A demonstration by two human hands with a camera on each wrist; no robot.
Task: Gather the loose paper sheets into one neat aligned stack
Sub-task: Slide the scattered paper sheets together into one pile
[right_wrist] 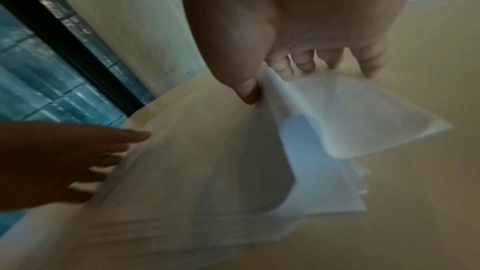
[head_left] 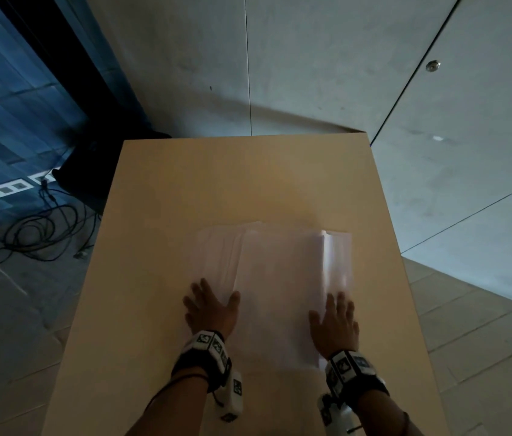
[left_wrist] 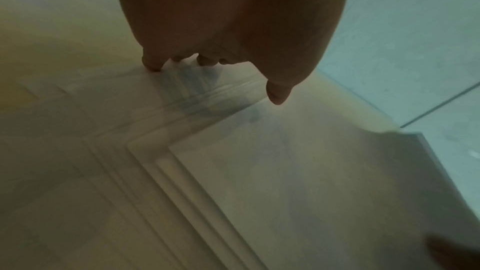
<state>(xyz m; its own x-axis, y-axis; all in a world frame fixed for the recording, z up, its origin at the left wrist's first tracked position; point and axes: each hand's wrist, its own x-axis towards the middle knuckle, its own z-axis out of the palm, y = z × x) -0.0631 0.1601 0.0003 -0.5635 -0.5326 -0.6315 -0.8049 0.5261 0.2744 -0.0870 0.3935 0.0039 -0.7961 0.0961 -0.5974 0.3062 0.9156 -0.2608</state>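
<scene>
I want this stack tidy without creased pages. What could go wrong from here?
1. The right hand lifts a curled sheet edge between thumb and fingers; pushing inward could crease it.
2. The paper sheets lie fanned with stepped edges under the left hand; pressing flat may lock in that offset.
3. Sliding them on the table could spread them further.

Dim room: pale wooden table [head_left: 160, 196] against grey concrete wall [head_left: 311, 58], tiled floor [head_left: 475, 335] to the right, black cables [head_left: 37, 228] and blue-lit glazing [head_left: 3, 99] to the left
</scene>
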